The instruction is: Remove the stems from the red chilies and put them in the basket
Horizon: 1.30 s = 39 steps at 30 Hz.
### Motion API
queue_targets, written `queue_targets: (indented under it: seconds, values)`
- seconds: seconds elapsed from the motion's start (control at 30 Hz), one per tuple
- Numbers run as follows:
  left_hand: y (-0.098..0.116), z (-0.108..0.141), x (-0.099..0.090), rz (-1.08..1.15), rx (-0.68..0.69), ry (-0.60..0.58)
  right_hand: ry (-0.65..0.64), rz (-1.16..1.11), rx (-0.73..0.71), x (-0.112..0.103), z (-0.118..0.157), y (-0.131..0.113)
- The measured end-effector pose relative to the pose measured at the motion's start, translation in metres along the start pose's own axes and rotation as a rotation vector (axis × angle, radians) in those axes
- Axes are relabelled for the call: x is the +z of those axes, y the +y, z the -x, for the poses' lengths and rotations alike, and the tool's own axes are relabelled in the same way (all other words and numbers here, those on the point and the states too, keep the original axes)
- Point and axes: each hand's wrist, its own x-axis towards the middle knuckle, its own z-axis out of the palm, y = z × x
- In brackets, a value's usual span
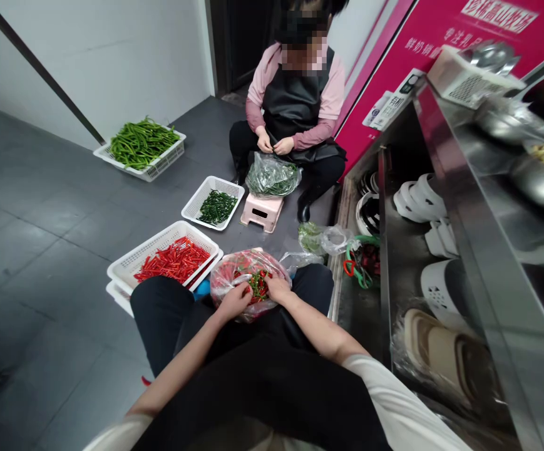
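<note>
Between my knees sits a clear plastic bag (225, 275), its mouth spread, with red chili peppers (258, 287) with green stems inside. My left hand (235, 300) is at the bag's left side, fingers curled and pinched at a chili pepper. On the opposite side my right hand (278, 289) reaches over the rim, its fingers closed on the peppers; the fingertips are partly hidden. To the left of the bag, a white perforated basket (124, 266) holds a heap of red chilies (173, 260), stacked on another white basket.
Opposite sits a person (300, 94), hands together above a bag of green chilies (274, 178) on a pink stool (262, 212). White baskets of green chilies (218, 207) and long green peppers (143, 143) stand on the floor. A steel shelf (492, 213) with dishes runs along the right.
</note>
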Motion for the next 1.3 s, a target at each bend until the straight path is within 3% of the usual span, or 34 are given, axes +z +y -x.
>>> queue_targets:
  seconds: [0.27, 0.6, 0.8, 0.93, 1.03, 1.17, 1.23, 1.3]
  values:
    - [-0.001, 0.004, -0.001, 0.008, -0.032, -0.002, 0.073, -0.069, -0.122, 0.013, 0.006, -0.005]
    - [0.002, 0.004, -0.001, 0.014, -0.056, -0.008, 0.005, 0.008, 0.057, 0.008, 0.014, -0.001]
    - [0.003, 0.008, -0.002, 0.028, -0.068, 0.012, 0.012, 0.003, -0.071, 0.010, 0.016, -0.003]
    - [0.003, 0.011, -0.001, 0.041, -0.040, 0.017, 0.070, -0.048, -0.018, 0.016, 0.019, -0.004]
    - [-0.003, 0.008, 0.000, 0.052, 0.010, 0.044, 0.131, -0.148, -0.060, 0.018, 0.016, -0.002]
    - [-0.001, 0.003, -0.003, 0.136, -0.036, 0.037, 0.313, -0.402, -0.127, 0.006, 0.015, 0.005]
    - [0.008, 0.004, -0.007, 0.238, -0.081, 0.025, 0.379, -0.673, -0.012, -0.004, 0.020, 0.008]
    - [0.014, 0.003, -0.010, 0.371, -0.156, 0.026, 0.360, -1.047, 0.048, -0.016, 0.021, 0.011]
